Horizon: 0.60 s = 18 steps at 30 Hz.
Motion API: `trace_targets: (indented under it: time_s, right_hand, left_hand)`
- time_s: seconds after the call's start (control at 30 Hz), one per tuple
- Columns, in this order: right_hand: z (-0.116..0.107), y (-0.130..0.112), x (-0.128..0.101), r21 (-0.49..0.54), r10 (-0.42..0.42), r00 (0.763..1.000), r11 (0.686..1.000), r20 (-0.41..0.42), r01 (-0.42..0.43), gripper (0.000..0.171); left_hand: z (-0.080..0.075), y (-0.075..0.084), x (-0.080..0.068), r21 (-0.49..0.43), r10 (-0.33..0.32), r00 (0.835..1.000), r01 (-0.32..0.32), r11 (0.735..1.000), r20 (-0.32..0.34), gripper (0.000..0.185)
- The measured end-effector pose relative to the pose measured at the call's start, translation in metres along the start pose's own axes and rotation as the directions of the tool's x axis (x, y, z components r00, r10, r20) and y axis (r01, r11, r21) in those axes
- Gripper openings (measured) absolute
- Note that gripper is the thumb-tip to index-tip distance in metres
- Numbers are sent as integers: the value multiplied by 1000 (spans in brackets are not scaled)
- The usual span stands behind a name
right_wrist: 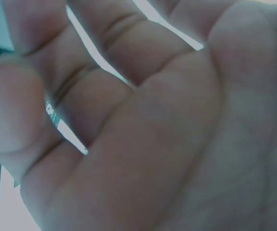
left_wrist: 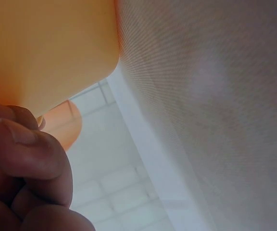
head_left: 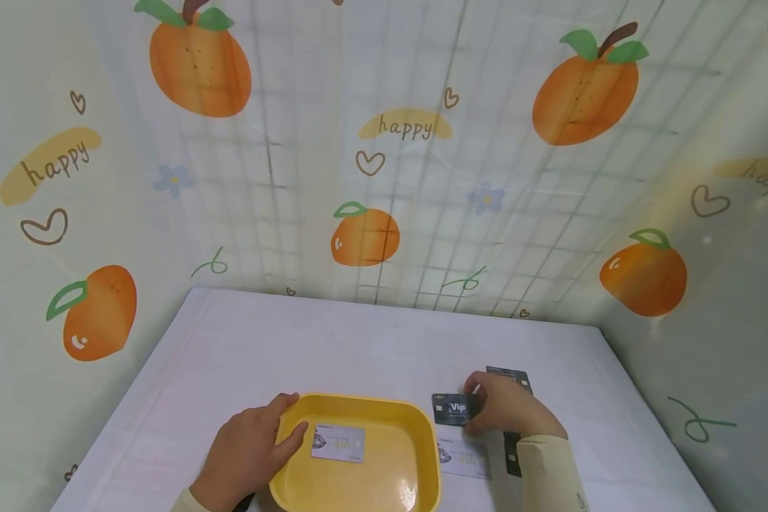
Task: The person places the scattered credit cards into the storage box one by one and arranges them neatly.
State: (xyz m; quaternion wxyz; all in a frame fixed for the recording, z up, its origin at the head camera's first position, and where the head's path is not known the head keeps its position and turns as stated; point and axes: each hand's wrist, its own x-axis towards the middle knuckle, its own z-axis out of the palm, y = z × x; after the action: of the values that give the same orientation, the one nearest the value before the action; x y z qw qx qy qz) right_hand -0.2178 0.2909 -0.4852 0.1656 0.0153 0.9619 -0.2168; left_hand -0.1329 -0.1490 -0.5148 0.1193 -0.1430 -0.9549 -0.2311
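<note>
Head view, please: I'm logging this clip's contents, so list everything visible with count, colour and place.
Tray: one, yellow, on the table near the front edge.
Silver VIP card: one, lying flat inside the tray.
Dark VIP card: one, black, right of the tray, pinched by the right hand.
White card: one, on the table under the right wrist.
Other dark cards: at least one, black, mostly hidden behind the right hand.
Table: one, white.
Backdrop: pale, printed with oranges and "happy".
Left hand: grips the tray's left rim.
Right hand: holds the dark VIP card.
</note>
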Motion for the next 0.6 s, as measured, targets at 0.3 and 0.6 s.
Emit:
trace_targets:
  time_s: [0.3, 0.6]
  right_hand:
    - [0, 2, 1, -25, -15, 1000, 1000, -10, 15, 63]
    - [-4, -3, -4, -36, -42, 999, 998, -27, 41, 56]
  left_hand:
    - [2, -2, 1, 10, 18, 1000, -18, 1000, -10, 46]
    - [4, -3, 1, 6, -1, 1000, 1, 1000, -4, 46]
